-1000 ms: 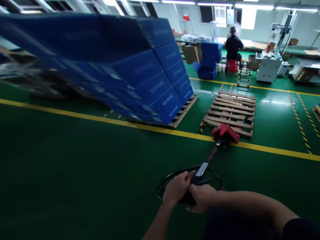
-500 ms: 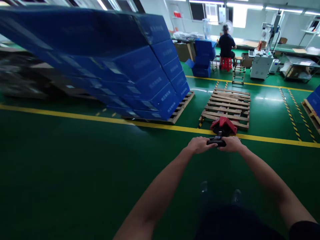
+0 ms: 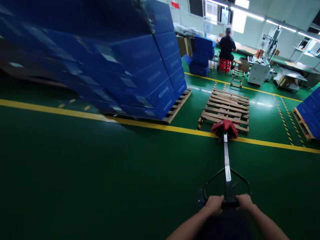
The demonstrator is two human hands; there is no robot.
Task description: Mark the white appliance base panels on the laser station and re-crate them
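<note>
Both hands are closed around the black handle bar [image 3: 230,202] of a red pallet jack [image 3: 225,126]. My left hand [image 3: 215,204] grips the bar's left end, and my right hand [image 3: 245,201] grips its right end. From the handle, a long shaft [image 3: 226,155] with a white label runs down to the jack's red body. That body sits on the yellow floor line against the near end of a wooden pallet [image 3: 226,108]. The jack's forks are hidden beneath the slats.
Left of the pallet, large blue cartons [image 3: 155,80] stand stacked on another pallet [image 3: 178,106]. More blue cartons [image 3: 310,110] stand at the right edge. Farther back, a person [image 3: 227,46] sits on a red stool [image 3: 224,65], near a white machine [image 3: 258,70] and open blue boxes [image 3: 200,55].
The handle has swung down and back toward my body with both hands on it, so the shaft now shows at full length. The camera view has tilted somewhat; the pallet looks nearly unmoved.
</note>
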